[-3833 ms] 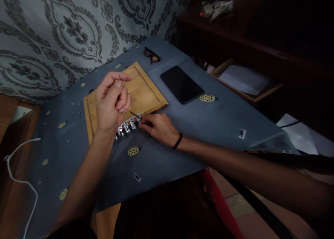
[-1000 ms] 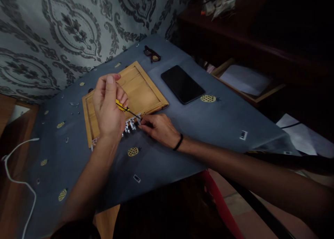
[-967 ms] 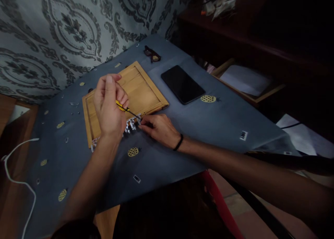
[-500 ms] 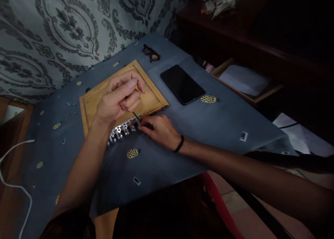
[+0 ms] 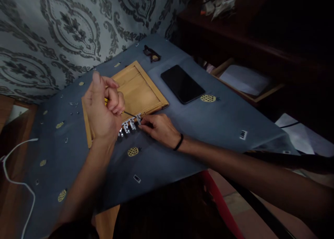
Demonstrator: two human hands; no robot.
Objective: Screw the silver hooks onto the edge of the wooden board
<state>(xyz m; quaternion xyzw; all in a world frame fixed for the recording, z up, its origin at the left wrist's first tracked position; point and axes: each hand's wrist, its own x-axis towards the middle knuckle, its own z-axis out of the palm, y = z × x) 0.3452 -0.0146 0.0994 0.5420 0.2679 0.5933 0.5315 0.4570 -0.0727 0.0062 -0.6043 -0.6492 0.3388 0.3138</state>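
My left hand (image 5: 103, 110) is closed around a screwdriver (image 5: 129, 114), of which a bit of yellow handle and the dark shaft show. The shaft slants down to the right end of a silver metal hook rail (image 5: 126, 128), where its tip appears to meet the metal. That rail, with several curved hooks, runs along the near edge of a framed wooden board (image 5: 141, 87). At the rail's right end my right hand (image 5: 161, 129), wearing a black wristband, pinches the last hook between thumb and fingers. My left hand and forearm hide the rail's left part.
Past the board lie sunglasses (image 5: 151, 53) and a black phone (image 5: 182, 84) on the blue tablecloth (image 5: 167, 166). Small metal pieces (image 5: 73, 103) are scattered left of the board. A white cable (image 5: 19, 183) curves along the left edge. An open drawer (image 5: 245, 80) is at right.
My left hand has shifted left and turned palm-up, bringing the screwdriver's yellow handle into view and tilting its shaft flatter. My right hand stays at the rail's end.
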